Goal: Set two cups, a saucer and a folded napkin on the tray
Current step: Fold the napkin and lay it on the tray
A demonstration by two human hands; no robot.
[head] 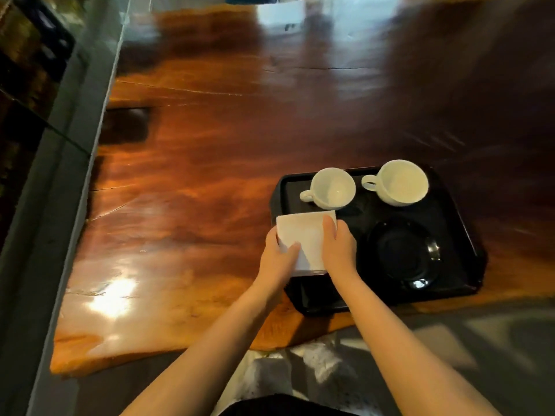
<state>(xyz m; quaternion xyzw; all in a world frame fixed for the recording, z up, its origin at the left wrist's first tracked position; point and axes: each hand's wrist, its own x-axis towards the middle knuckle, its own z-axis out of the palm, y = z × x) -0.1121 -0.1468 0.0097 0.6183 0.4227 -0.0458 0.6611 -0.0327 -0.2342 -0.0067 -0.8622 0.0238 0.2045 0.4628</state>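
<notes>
A black tray [459,229] lies at the near right of the wooden table. Two white cups stand upright along its far side, the left cup [332,189] and the right cup [401,183], handles pointing left. A black saucer [402,253] lies on the tray's near right part. A folded white napkin [306,238] rests over the tray's left part. My left hand [277,258] grips the napkin's left edge, thumb on top. My right hand [338,249] presses on its right edge. Part of the napkin's near side is hidden by my hands.
The glossy wooden table [210,175] stretches far and left. A glass panel and grey ledge [60,175] run along its left side. A dark rectangular recess [126,126] sits near the table's left edge. The table's near edge [150,352] lies close to my body.
</notes>
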